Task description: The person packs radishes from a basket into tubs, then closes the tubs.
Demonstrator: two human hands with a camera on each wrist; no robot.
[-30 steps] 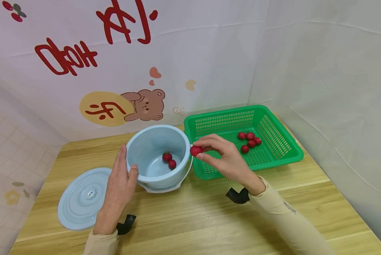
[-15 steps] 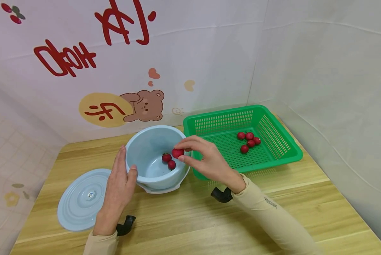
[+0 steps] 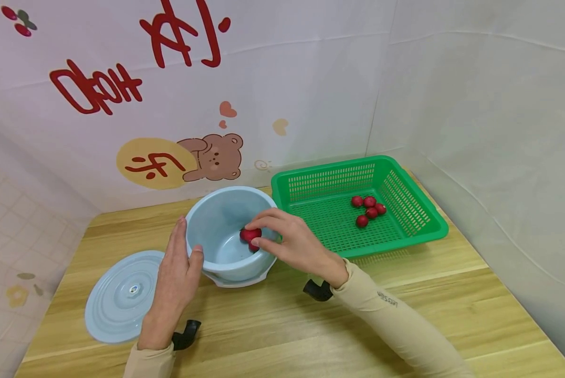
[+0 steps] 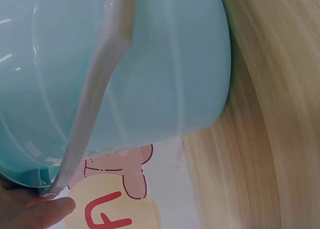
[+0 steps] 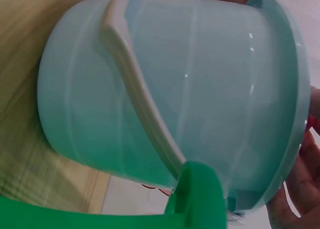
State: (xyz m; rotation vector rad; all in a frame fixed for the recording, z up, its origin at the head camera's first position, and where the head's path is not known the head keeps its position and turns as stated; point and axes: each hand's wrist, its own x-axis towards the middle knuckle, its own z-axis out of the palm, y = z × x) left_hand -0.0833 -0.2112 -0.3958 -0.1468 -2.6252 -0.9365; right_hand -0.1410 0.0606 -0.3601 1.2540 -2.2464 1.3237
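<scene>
My right hand (image 3: 294,241) pinches a red radish (image 3: 252,234) between thumb and fingers, over the mouth of the light blue bucket (image 3: 211,216). Inside, another radish (image 3: 253,247) shows below the held one, which partly covers what lies there. On the bucket's left side, my left hand (image 3: 176,278) rests against the rim with its fingers straight. The left wrist view has the bucket's wall (image 4: 150,84) and pale handle (image 4: 92,99) close up. From the right wrist, the fingers (image 5: 302,184) of my right hand appear at the rim.
A green slotted basket (image 3: 330,178) stands right of the bucket, with several radishes (image 3: 371,212) in it. Its rim (image 5: 200,194) is close to the bucket. A blue lid (image 3: 117,299) lies at the left on the wooden table (image 3: 273,336). Behind hangs a printed white cloth (image 3: 320,105).
My right hand has carried the radish leftward from beside the bucket's right rim to over its opening. My left hand has stayed at the rim.
</scene>
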